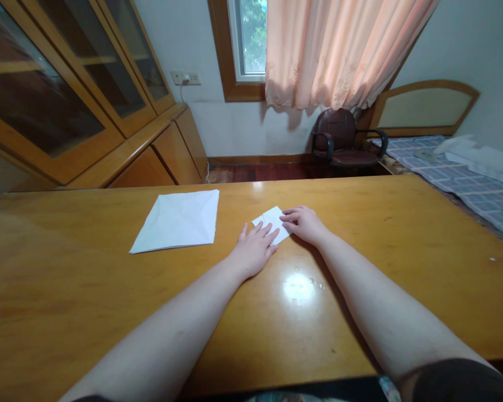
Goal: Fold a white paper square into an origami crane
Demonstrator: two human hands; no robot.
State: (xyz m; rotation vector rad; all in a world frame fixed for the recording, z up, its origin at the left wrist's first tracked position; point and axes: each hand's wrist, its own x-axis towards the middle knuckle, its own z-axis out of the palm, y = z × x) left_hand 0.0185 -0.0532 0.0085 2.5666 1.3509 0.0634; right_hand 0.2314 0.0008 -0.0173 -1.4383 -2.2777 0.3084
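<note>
A small folded piece of white paper [272, 215] lies on the wooden table, with crease lines showing on its upper part. My left hand [255, 247] rests on its lower left side, fingers spread and lying flat. At the paper's right edge, my right hand [304, 223] touches it with fingers bent and thumb close to them; whether the edge is pinched between them I cannot make out for certain. Both hands cover parts of the paper. To the left lies a stack of white paper sheets [180, 219], apart from both hands.
The glossy wooden table [109, 301] reflects light near several small droplet-like spots [311, 281]. A tiny white scrap [492, 259] lies at the right. Beyond the table stand a brown armchair [337, 137], a glass-door cabinet [121, 137] and a bed with a checked cover [456, 178].
</note>
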